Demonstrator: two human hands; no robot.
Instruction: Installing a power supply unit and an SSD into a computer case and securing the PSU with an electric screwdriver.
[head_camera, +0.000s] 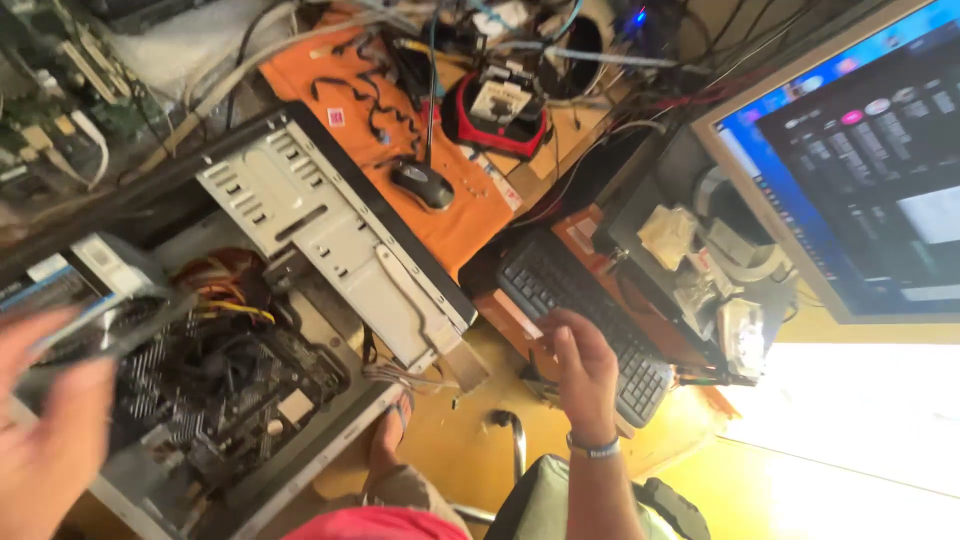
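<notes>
My right hand (583, 372), with a band on its wrist, rests with fingers spread on the near end of a black keyboard (545, 275). My left hand (50, 440) is blurred at the lower left, over an open computer case (300, 210). It lies against a grey boxy part (95, 290) at the case's edge; whether it grips that part is unclear. Inside the case I see a board with a cooler fan (215, 380) and yellow and orange wires (235, 290).
A lit monitor (870, 150) stands at the right. A black mouse (422, 185) lies on an orange mat (450, 225), with a red and black device (497, 115) and tangled cables behind. Crumpled papers (668, 235) sit by the keyboard. My sandalled foot (390, 430) is below.
</notes>
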